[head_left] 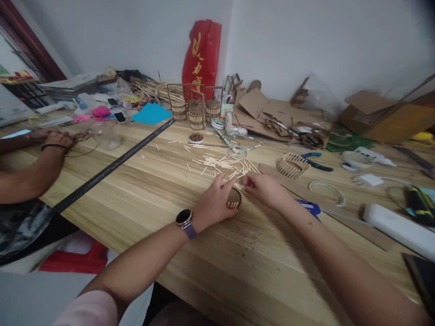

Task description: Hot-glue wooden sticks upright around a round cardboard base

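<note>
My left hand [215, 203] curls its fingers and thumb around a small round brown cardboard base [234, 196] on the table, with short wooden sticks standing along its near edge. Just right of it, my right hand [263, 188] has its fingertips pinched together; what they hold, if anything, is hidden. Loose pale wooden sticks [212, 160] lie scattered beyond both hands. A clear ring, perhaps a tape roll [237, 152], rests among them. Farther right, a small basket-like ring of sticks [292, 165] sits on a cardboard strip.
Several finished stick baskets with handles [197, 115] stand at the back before a red bag [202, 59]. Blue-handled pliers [317, 162], a white power strip [399, 228] and cardboard sheets [261, 108] lie to the right. At left, another person's hands [56, 138] work beside a clear cup [107, 137].
</note>
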